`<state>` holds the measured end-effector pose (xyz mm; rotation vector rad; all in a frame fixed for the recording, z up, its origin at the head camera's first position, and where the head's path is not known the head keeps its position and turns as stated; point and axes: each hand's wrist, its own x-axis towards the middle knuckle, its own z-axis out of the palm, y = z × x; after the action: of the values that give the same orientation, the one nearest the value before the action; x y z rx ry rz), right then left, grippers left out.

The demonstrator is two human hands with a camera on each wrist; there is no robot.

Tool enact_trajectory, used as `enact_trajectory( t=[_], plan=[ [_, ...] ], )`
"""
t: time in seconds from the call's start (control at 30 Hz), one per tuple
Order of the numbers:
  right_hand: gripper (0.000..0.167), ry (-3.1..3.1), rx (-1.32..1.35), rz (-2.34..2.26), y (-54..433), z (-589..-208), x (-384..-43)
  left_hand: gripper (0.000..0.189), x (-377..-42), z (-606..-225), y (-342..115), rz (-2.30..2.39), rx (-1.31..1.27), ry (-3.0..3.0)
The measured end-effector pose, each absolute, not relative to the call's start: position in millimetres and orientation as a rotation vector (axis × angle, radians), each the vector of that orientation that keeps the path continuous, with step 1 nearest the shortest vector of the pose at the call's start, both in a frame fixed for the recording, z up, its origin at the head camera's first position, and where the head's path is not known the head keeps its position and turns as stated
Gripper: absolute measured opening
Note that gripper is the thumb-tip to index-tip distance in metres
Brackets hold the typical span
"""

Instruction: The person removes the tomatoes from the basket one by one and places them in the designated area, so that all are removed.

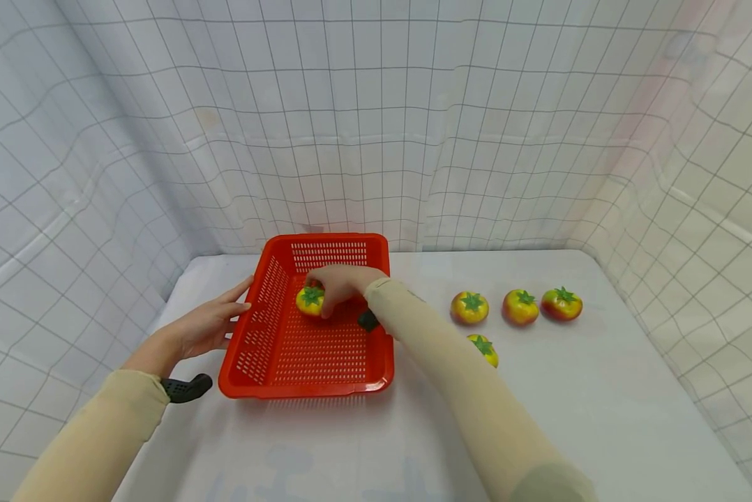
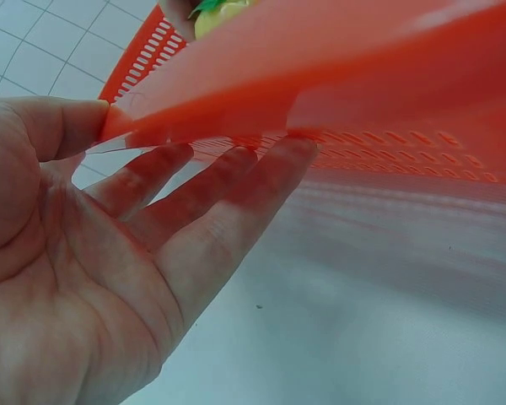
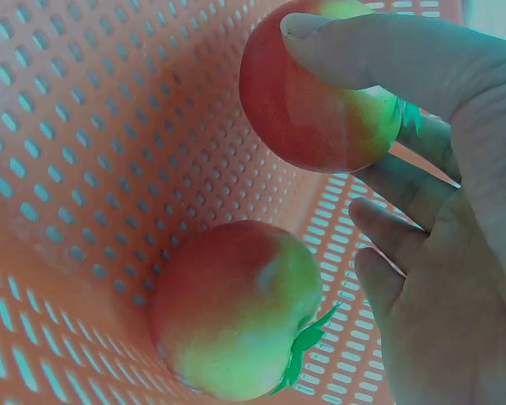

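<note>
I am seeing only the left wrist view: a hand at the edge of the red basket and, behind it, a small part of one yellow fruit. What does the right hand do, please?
Observer: The right hand holds a red-and-yellow fruit between thumb and fingers.
Operator: Is this the only fruit inside?
Observer: No, the right wrist view shows a second fruit in the red basket, not held.
Operator: And outside, are there some?
Observer: Yes, the head view shows four more fruits on the table, to the right; the right sleeve partly hides one.
</note>
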<state>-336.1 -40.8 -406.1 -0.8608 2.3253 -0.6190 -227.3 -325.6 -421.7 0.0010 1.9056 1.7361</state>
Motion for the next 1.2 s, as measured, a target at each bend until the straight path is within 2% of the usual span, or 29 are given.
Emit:
enact_trajectory(
  t=[0.43, 1.07, 1.2],
  plan=[
    [0.06, 2.18, -0.961, -0.748, -31, -392, -336, 0.072, -226, -419, -327, 1.732, 0.027, 1.908],
    [0.073, 2.03, -0.975, -0.768, -20, -384, -336, 0.073, -225, -417, -324, 1.73, 0.004, 1.907],
    [0.071, 2.028, -0.98, -0.763, -18, -383, -336, 0.071, -225, -416, -324, 1.729, 0.012, 1.892]
  ],
)
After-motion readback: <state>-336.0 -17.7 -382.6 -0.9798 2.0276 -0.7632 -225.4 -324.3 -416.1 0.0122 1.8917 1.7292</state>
